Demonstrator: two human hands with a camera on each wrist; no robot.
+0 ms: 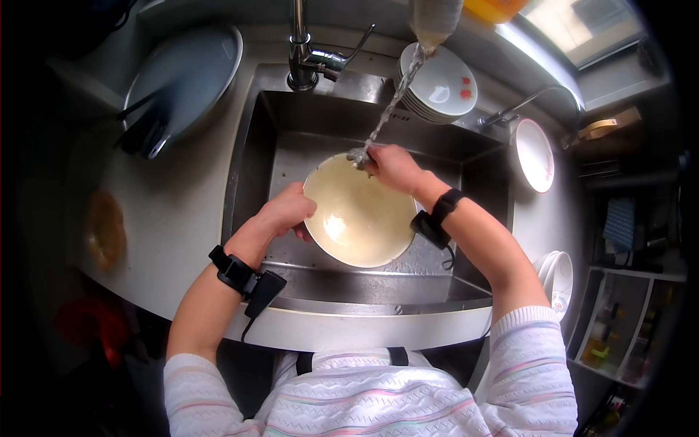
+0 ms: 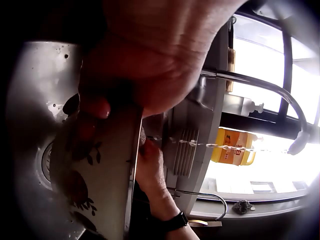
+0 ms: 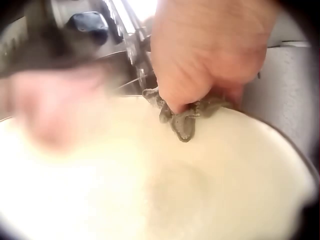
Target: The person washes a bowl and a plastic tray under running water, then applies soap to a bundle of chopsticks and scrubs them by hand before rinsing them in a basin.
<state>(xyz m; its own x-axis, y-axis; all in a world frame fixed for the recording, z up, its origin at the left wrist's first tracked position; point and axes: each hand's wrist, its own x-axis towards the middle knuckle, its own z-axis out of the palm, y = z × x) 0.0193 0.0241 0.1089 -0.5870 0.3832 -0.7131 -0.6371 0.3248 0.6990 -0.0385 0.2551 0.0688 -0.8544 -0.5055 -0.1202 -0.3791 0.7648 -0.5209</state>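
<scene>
A large cream bowl (image 1: 357, 226) with a thin dark rim is held tilted over the steel sink (image 1: 291, 149). My left hand (image 1: 286, 209) grips its left rim, the thumb on the inside and fingers beneath. Dark leaf patterns mark the outside of the bowl (image 2: 107, 175) in the left wrist view. At the far rim my right hand (image 1: 399, 169) pinches a crumpled grey dishcloth (image 3: 183, 126), pressed against the rim and inner wall. A stream of water (image 1: 389, 109) falls onto the cloth from the faucet spout (image 1: 435, 22).
Behind the sink stand the faucet base (image 1: 300, 62) and a stack of white plates (image 1: 444, 80). A white bowl (image 1: 535, 156) and nested bowls (image 1: 559, 280) are at the right. On the left counter lies a large pale dish (image 1: 189, 73) with black-handled utensils (image 1: 149, 131).
</scene>
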